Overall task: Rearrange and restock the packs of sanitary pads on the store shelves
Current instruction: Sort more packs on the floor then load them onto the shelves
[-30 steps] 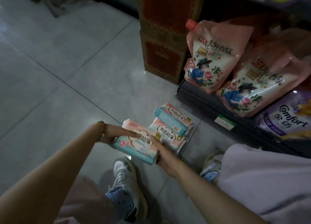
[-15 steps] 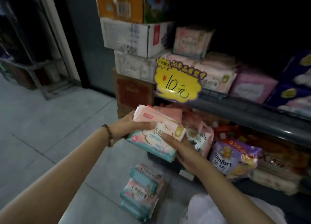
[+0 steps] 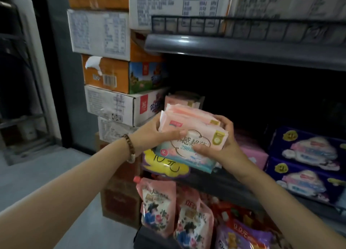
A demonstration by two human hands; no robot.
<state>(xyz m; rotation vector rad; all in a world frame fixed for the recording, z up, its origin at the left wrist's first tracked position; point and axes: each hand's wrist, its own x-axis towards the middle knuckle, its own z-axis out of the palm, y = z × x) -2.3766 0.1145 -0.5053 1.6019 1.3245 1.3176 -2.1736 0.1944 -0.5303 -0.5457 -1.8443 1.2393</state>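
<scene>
Presently both hands are engaged on one load. The stack of pad packs [image 3: 194,138], at least two pink-and-teal packs laid one on the other, is held clear of any surface. It sits directly above the yellow price tag [image 3: 164,165] and just in front of the shelf that carries that tag. The left hand [image 3: 149,134] clasps the stack's left end, thumb laid across the printed face. The right hand [image 3: 224,145] clasps the right end, fingers [image 3: 227,124] curled over the top corner and thumb under the lettering. Neither hand is slack.

Controlling relation: the stack's long axis runs left to right between the two grips, roughly parallel to the shelf edge behind the tag and dipping slightly toward the right hand. The printed face tilts up toward the camera. The teal bottom edge points down toward the tag, and the pink top edge points away into the shelf.

Above and right of the tag the shelf bay is dark — how much of it is free cannot be told. A single pink pack [image 3: 184,99] stands at the back, above the tag and just behind the stack. Well right of the tag lie pinkish-purple packs [image 3: 250,153] and navy packs [image 3: 307,151].

Judgement: placement calls for a forward push away from the tag — the right hand is nearer the dark stretch, the left nearer the standing pack.
</scene>
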